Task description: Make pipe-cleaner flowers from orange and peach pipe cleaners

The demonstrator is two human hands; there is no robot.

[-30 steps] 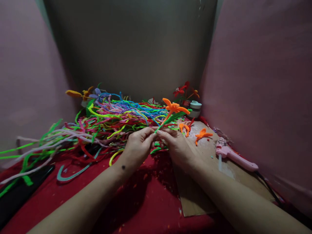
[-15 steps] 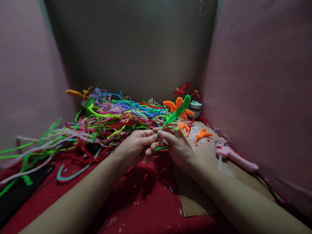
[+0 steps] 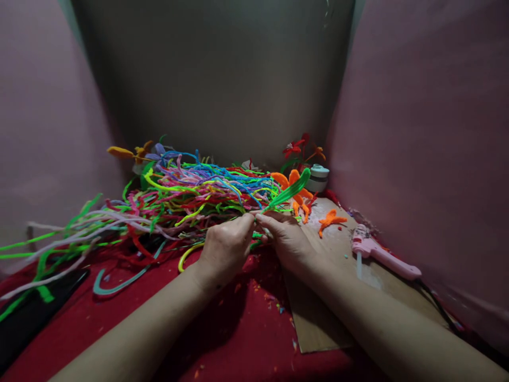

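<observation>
Both hands meet at the middle, just in front of a heap of pipe cleaners [image 3: 214, 185]. A green pipe-cleaner leaf [image 3: 290, 189] rises from between my fingertips and leans to the right. My right hand [image 3: 292, 239] pinches its lower end between thumb and finger. Closed beside it, my left hand [image 3: 228, 241] grips the stem end, mostly hidden by the fingers. Just behind the leaf is an orange pipe-cleaner flower [image 3: 296, 196], partly covered by it. Another orange petal piece [image 3: 331, 220] lies to the right of my hands.
A pink glue gun [image 3: 384, 257] rests on a cardboard sheet [image 3: 318, 323] at right, its cord trailing off. A pale round container [image 3: 318, 178] stands behind. Loose pipe cleaners and a black flat object [image 3: 43, 313] lie on the red cloth [image 3: 222, 339] at left.
My left hand has rolled over, its back now facing up, at the stem. The leaf has tilted lower to the right, and the orange flower behind it has turned and dropped slightly.
</observation>
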